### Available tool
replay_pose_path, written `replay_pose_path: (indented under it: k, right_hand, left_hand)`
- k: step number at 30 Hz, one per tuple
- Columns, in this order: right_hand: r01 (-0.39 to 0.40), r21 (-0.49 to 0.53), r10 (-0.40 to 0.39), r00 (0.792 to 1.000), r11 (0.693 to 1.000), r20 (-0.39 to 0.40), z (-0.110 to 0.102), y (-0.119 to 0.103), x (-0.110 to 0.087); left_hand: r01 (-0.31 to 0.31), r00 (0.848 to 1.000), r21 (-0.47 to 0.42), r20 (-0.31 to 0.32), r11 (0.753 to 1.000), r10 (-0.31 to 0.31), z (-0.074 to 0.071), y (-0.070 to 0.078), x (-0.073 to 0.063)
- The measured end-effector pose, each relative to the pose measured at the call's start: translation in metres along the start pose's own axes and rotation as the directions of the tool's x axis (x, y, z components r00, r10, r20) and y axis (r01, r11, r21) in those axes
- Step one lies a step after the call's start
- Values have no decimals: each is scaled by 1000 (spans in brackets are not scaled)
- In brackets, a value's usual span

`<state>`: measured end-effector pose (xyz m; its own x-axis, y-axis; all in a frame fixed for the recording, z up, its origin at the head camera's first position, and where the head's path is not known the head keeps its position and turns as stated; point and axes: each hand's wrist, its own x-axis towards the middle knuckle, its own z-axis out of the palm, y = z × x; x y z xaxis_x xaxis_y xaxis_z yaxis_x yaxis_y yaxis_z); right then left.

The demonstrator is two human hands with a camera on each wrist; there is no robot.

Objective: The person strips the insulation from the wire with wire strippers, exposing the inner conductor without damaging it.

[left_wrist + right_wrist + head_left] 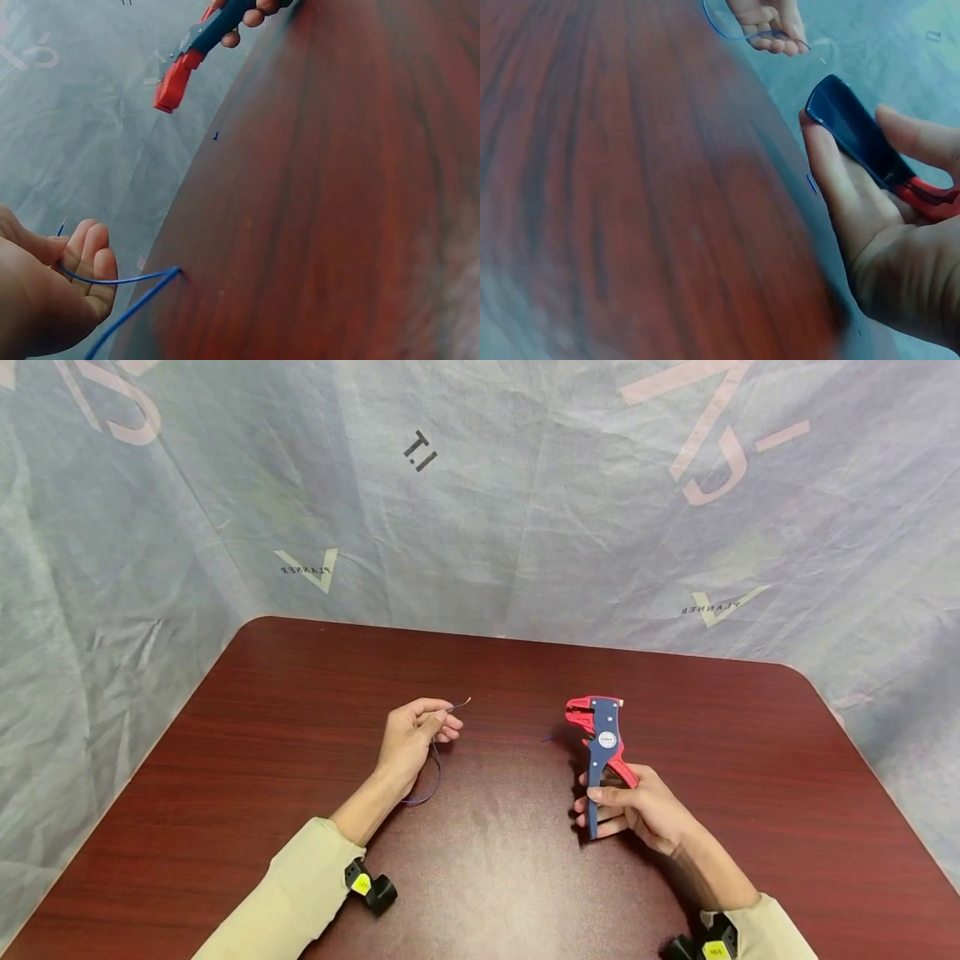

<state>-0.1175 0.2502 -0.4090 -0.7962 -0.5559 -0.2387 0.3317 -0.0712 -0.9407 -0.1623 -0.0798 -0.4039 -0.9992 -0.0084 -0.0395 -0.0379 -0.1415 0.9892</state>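
A thin blue wire [127, 281] is pinched between the thumb and fingers of my left hand [408, 739], left of the table's middle. Its short bare end [468, 700] sticks out past the fingertips, pointing up and right; the rest loops below the hand. My right hand [651, 810] grips a wire stripper [606, 722] by its handles, thumb on the blue one. The tool's red jaw end points away from me, apart from the wire. In the right wrist view the blue handle [855, 127] shows, while the tool's head lies outside that view.
A small blue scrap of insulation [547, 739] lies on the dark red wooden table [300, 693] between the hands. Behind the table hangs a grey printed cloth [480, 527], which also runs along both sides. Each sleeve carries a black wrist camera [381, 893].
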Motion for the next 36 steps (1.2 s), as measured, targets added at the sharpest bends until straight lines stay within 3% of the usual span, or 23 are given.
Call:
replay_pose_path:
  k: [14,22,27,31,34,36]
  right_hand:
    - [-179,-28,175,979,983,-100,-5,-4,3]
    - [-236,-69,228,968,969,-107,-10,-9,2]
    - [-216,-139,200,972,966,-121,-13,-14,-2]
    - [-205,-223,168,970,953,-177,-13,-16,-5]
    - [-213,-346,117,953,914,-278,-9,-16,-5]
    - [-227,-442,64,933,868,-354,-5,-15,-5]
  left_hand:
    - [68,995,83,61,994,-73,-4,-8,3]
    - [79,991,206,88,975,-99,-8,-8,1]
    - [32,991,358,110,933,-76,-10,-3,0]
    - [15,989,491,118,871,-83,-13,1,-2]
    - [9,990,550,112,835,-84,-16,6,-2]
    - [1,992,564,105,826,-73,-18,9,-2]
